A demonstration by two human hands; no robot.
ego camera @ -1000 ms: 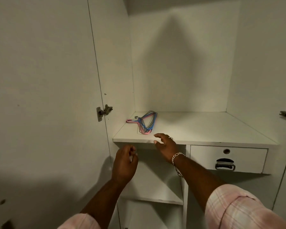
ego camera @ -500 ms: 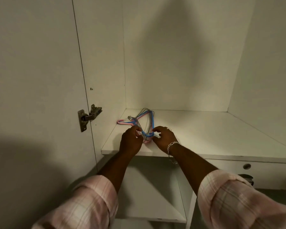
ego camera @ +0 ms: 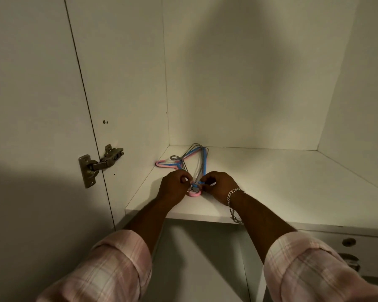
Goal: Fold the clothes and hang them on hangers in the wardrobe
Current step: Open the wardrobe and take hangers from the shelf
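Both hands meet over a small heap of hangers [ego camera: 193, 162] lying flat on the white shelf [ego camera: 271, 182] of the open wardrobe, in the shelf's left part, between its front edge and back-left corner. The left hand [ego camera: 175, 188] has its fingers curled in on the near end of the heap, pinching the thin wires there; the right hand [ego camera: 219, 186] faces it, fingers likewise bent and closed on the same end, where blue and pink hangers cross. The far ends of the heap, pink, blue and grey wire, fan out toward the back-left corner, with a pink hook just beside the left wall. A chain bracelet [ego camera: 234, 194] hangs at the right wrist. Both sleeves [ego camera: 109, 269] are pink plaid, rolled up. A metal hinge [ego camera: 98, 166] sits on the open left door, and a drawer [ego camera: 349, 247] lies under the shelf's right part
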